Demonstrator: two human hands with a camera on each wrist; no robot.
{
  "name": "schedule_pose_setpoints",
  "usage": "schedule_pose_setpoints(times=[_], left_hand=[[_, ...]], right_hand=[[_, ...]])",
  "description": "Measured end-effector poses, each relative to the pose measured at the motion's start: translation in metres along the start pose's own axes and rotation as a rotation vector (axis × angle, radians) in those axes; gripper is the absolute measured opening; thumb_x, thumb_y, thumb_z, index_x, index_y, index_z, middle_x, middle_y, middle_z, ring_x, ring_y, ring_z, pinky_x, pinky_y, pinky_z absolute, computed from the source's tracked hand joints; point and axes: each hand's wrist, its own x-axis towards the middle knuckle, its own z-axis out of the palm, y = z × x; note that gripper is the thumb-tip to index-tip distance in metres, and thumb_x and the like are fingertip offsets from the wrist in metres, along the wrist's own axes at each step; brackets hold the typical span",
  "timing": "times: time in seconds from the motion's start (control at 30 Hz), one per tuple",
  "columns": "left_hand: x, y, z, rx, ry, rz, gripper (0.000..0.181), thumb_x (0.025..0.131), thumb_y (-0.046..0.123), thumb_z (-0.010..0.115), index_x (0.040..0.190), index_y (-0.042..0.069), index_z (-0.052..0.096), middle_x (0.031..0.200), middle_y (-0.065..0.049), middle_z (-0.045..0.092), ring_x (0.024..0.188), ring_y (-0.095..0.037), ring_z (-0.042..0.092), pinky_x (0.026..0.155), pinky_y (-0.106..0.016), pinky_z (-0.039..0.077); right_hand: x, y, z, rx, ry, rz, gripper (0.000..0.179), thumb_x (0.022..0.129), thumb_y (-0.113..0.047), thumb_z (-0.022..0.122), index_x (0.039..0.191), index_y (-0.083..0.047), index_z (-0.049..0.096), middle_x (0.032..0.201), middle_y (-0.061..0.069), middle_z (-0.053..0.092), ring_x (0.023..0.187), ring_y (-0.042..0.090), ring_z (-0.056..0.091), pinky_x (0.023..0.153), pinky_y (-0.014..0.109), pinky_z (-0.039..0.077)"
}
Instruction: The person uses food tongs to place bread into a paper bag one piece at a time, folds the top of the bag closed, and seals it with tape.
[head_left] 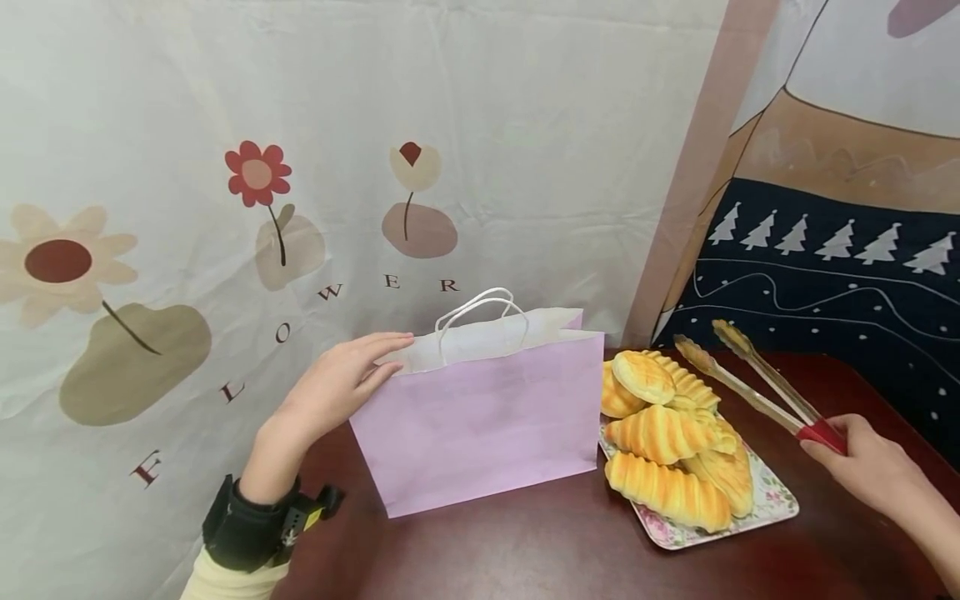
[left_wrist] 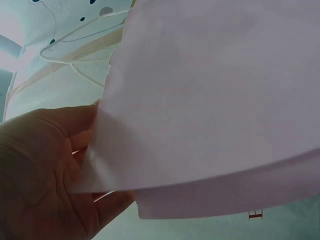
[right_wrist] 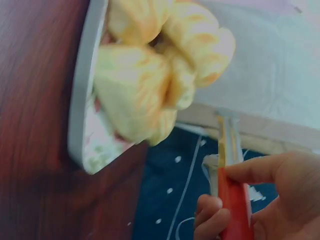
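Observation:
A lilac paper bag [head_left: 487,417] with white twisted handles [head_left: 480,312] stands upright on the table, its top apart. My left hand [head_left: 345,379] grips the bag's upper left corner; in the left wrist view the paper edge passes between the thumb and fingers of this hand [left_wrist: 45,165]. On the right, my right hand [head_left: 873,467] holds food tongs [head_left: 780,408] by their red grip. Their two arms are spread, with nothing between the tips, beyond the bread. Several golden bread rolls [head_left: 660,433] lie heaped on a floral tray [head_left: 772,496] right beside the bag.
A dark reddish-brown table [head_left: 510,558] carries the bag and tray. Behind it hangs a pale cloth [head_left: 540,167] printed with flowers and letters. A dark blue cloth with white trees [head_left: 825,292] hangs at the back right.

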Motion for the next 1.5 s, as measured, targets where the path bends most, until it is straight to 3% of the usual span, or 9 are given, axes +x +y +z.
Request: schedule_pose_setpoints(times=[0.2,0.47,0.77,1.03,1.17,1.27,1.5], left_hand=[[-0.002,-0.005,-0.002,-0.047,-0.105,-0.016,0.046,0.101,0.027,0.059,0.145,0.017,0.053,0.147,-0.004,0.056,0.142,-0.025,0.047,0.125,-0.054,0.02],[-0.004,-0.011,-0.006,-0.095,-0.211,-0.025,0.068,0.096,0.048,0.062,0.154,0.022,0.04,0.16,-0.003,0.039,0.152,-0.029,0.029,0.12,-0.069,-0.001],[-0.003,-0.011,-0.008,-0.087,-0.262,-0.015,0.084,0.088,0.053,0.07,0.157,0.022,0.033,0.163,-0.001,0.034,0.155,-0.028,0.02,0.119,-0.071,0.0],[-0.003,-0.015,-0.007,-0.108,-0.308,-0.01,0.089,0.087,0.054,0.07,0.159,0.022,0.028,0.166,-0.001,0.026,0.156,-0.031,0.013,0.12,-0.069,0.003],[-0.003,-0.014,-0.007,-0.111,-0.316,-0.011,0.09,0.086,0.054,0.071,0.159,0.021,0.028,0.166,-0.001,0.025,0.156,-0.031,0.011,0.12,-0.069,0.003],[-0.003,-0.014,-0.007,-0.109,-0.318,-0.008,0.091,0.086,0.054,0.071,0.159,0.021,0.028,0.166,-0.001,0.024,0.156,-0.03,0.011,0.12,-0.069,0.003],[-0.003,-0.014,-0.006,-0.113,-0.318,0.002,0.091,0.085,0.053,0.072,0.158,0.021,0.029,0.167,-0.003,0.024,0.156,-0.031,0.011,0.119,-0.07,0.004]], right_hand=[[-0.009,-0.021,-0.006,0.019,0.007,-0.109,0.067,0.097,-0.039,0.06,0.125,0.017,0.037,0.092,0.032,0.061,0.071,0.025,0.059,0.056,0.029,0.046],[-0.016,-0.029,-0.001,-0.024,0.053,-0.19,0.062,0.091,-0.046,0.068,0.119,0.006,0.05,0.095,0.029,0.066,0.073,0.025,0.059,0.057,0.03,0.044],[-0.015,-0.028,0.005,-0.088,0.047,-0.187,0.062,0.091,-0.049,0.067,0.118,0.004,0.05,0.08,0.015,0.065,0.067,0.022,0.056,0.054,0.031,0.042],[-0.013,-0.034,0.003,-0.144,-0.016,-0.189,0.072,0.091,-0.055,0.065,0.119,0.011,0.051,0.098,0.038,0.063,0.077,0.038,0.063,0.063,0.055,0.054],[-0.011,-0.034,0.003,-0.125,-0.073,-0.165,0.073,0.092,-0.057,0.062,0.122,0.01,0.051,0.084,0.024,0.067,0.067,0.024,0.062,0.058,0.044,0.053],[-0.011,-0.035,0.003,-0.108,-0.101,-0.147,0.071,0.094,-0.057,0.059,0.123,0.008,0.05,0.073,0.007,0.064,0.061,0.015,0.057,0.054,0.033,0.046],[-0.016,-0.042,0.001,-0.118,-0.058,-0.155,0.058,0.099,-0.047,0.057,0.12,0.007,0.054,0.068,0.0,0.061,0.059,0.013,0.055,0.052,0.03,0.041]])
